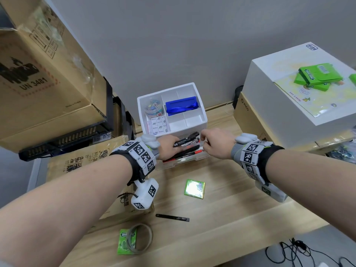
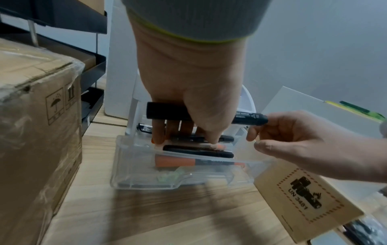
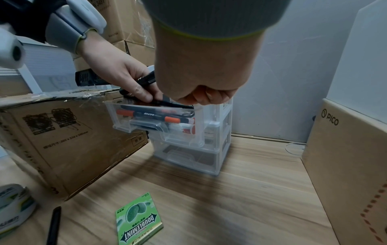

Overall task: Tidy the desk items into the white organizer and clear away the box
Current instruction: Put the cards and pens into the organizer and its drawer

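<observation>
Left wrist view: the left hand [image 2: 188, 92] grips 1 black marker [image 2: 207, 116] over the open clear drawer [image 2: 134, 167] of the white organizer [image 1: 200, 120]. The right hand [image 2: 310, 142] pinches its tip. 2 gum packs [image 1: 194, 189] lie on the desk [image 1: 231, 209].

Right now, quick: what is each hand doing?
Left hand: holding a black marker over the open drawer.
Right hand: fingers curled, touching the marker's end; whether it grips cannot be told.
</observation>
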`<state>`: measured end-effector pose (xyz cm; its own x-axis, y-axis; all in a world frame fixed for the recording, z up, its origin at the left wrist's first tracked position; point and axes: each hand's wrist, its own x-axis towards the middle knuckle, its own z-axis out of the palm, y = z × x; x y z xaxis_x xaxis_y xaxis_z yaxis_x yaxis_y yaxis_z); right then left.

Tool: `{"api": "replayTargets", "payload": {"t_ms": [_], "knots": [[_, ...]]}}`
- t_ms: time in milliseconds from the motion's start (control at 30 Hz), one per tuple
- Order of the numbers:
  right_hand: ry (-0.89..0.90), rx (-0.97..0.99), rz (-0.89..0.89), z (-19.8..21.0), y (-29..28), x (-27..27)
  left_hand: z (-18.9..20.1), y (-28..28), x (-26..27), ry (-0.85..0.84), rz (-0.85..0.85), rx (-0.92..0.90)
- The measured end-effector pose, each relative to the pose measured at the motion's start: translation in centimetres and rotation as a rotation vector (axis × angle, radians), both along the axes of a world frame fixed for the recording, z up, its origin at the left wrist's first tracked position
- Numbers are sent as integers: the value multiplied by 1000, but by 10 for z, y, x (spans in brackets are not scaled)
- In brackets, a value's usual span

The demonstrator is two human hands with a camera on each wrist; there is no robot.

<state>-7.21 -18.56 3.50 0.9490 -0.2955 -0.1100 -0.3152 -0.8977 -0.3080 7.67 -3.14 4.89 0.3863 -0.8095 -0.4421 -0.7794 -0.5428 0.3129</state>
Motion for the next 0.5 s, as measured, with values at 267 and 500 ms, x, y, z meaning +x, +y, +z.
{"api": "replayTargets", "payload": {"t_ms": [267, 500], "knots": [[-15, 9, -7, 1, 5, 2, -5, 7, 2, -138, -106, 47], [-18, 43, 36, 7, 17, 3, -6, 16, -1, -214, -145, -54]]}}
